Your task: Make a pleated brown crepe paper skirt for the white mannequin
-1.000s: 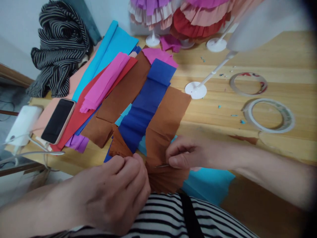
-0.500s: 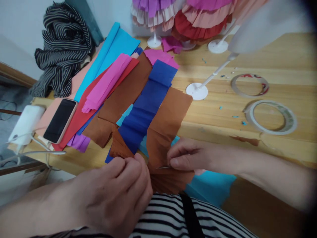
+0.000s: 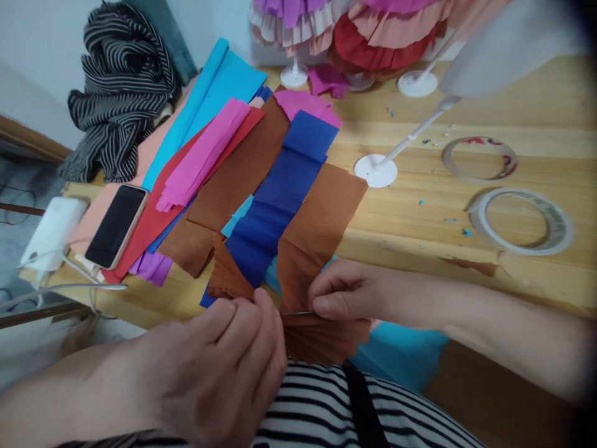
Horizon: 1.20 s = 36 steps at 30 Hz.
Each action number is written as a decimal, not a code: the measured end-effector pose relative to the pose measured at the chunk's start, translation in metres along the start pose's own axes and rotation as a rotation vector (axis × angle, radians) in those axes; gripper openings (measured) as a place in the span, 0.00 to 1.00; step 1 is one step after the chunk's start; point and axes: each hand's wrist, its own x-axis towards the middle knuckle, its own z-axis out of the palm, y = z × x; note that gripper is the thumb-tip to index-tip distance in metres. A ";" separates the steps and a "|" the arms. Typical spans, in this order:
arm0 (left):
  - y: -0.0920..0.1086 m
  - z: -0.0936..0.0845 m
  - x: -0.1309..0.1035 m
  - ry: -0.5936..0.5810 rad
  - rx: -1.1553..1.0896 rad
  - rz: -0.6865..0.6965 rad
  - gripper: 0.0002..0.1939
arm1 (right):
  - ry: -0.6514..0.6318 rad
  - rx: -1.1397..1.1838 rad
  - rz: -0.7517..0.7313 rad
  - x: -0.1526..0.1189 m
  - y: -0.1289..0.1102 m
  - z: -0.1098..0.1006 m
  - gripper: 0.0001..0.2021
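My left hand [image 3: 228, 367] is closed on a pleated strip of brown crepe paper [image 3: 321, 342], pinching it near the table's front edge. One gathered end sticks out above the knuckles, and small folds fan out to the right of the fingers. My right hand [image 3: 342, 289] pinches a thin metal needle [image 3: 298, 312] between thumb and fingers. Its tip points left toward the pleats beside my left fingers; whether it pierces the paper I cannot tell. Beyond the hands, the brown paper runs on flat over the table, next to a dark blue strip [image 3: 280, 186].
Pink [image 3: 205, 152], red and light blue paper [image 3: 219, 81] lies at the left, near a phone [image 3: 116, 224] and a white power bank [image 3: 52, 233]. Two tape rolls, one nearer [image 3: 559, 227], lie right. White stands [image 3: 375, 171] carry forms, several with ruffled paper skirts [image 3: 382, 50].
My right hand has moved slightly left with the needle, bringing its tip close to my left fingers. My left hand keeps its pinch. The view has shifted a little.
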 end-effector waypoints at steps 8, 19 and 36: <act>-0.001 -0.003 0.003 -0.045 0.006 0.012 0.18 | 0.022 0.084 0.086 0.002 0.001 0.003 0.23; -0.038 0.007 -0.018 0.221 -0.114 -0.263 0.10 | 0.342 -0.269 -0.216 -0.015 0.020 -0.012 0.16; -0.113 0.039 0.142 1.012 -1.720 -0.746 0.08 | 0.707 -1.258 -0.315 -0.004 0.022 0.000 0.07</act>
